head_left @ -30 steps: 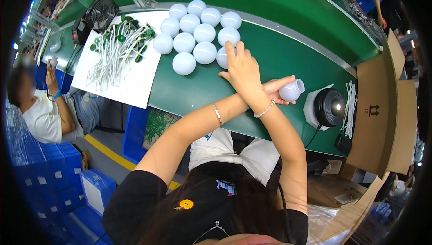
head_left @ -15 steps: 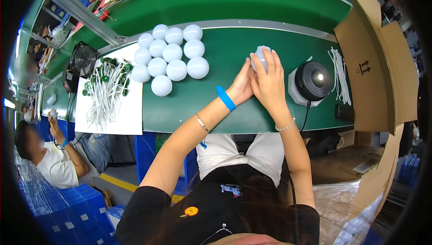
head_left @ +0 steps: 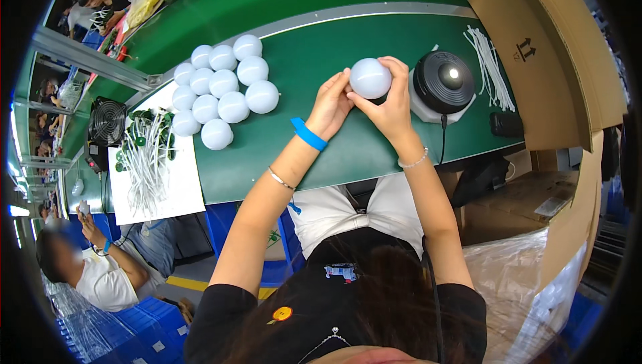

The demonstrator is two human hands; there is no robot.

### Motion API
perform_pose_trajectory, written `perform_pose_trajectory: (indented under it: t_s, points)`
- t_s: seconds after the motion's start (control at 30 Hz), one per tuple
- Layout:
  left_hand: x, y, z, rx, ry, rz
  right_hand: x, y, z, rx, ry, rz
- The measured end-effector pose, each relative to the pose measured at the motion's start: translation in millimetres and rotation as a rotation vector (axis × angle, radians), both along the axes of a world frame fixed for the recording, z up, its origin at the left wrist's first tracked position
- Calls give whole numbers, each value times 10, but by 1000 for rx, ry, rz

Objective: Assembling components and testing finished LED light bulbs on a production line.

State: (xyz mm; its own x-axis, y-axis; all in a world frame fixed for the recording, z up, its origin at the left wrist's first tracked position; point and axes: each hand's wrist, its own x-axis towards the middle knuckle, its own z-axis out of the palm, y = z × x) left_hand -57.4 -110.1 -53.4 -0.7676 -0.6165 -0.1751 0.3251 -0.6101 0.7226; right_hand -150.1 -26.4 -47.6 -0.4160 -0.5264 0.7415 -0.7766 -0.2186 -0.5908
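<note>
A smooth white globe (head_left: pixel 370 78), like a round bulb cover, is held above the green table (head_left: pixel 294 157) between my two hands. The fingers of my left hand (head_left: pixel 331 103) press its left side. My right hand (head_left: pixel 393 104) curls around its right side, with the thumb beneath. A dark patch shows under the globe; I cannot make out what it is. Several similar white globes (head_left: pixel 223 83) stand grouped to the left of my hands. Just right of my right hand is a round black device (head_left: pixel 443 83) with a bright spot on top, set on a white base.
White strips (head_left: pixel 488 66) and a small black box (head_left: pixel 506 124) lie beside a tall open cardboard box (head_left: pixel 548 63). At left, white wires with green discs (head_left: pixel 147 157) cover a white sheet (head_left: pixel 190 180), near a black fan (head_left: pixel 107 122). A co-worker (head_left: pixel 107 274) sits at far left.
The globe has turned in my hands, its rounded face now upward. My left hand has moved from beside my right wrist to the globe's left side. The whole view has shifted and tilted.
</note>
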Motion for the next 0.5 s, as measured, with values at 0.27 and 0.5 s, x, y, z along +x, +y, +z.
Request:
perform_pose_trajectory:
  t_s: [0.27, 0.5]
  points:
    - [12, -36, -46, -24, -50, -167, -329, 649, 431, -350, 54, -314]
    - [-17, -63, -81, -37, -56, -188, -897, 1004, 449, -78, -264, -123]
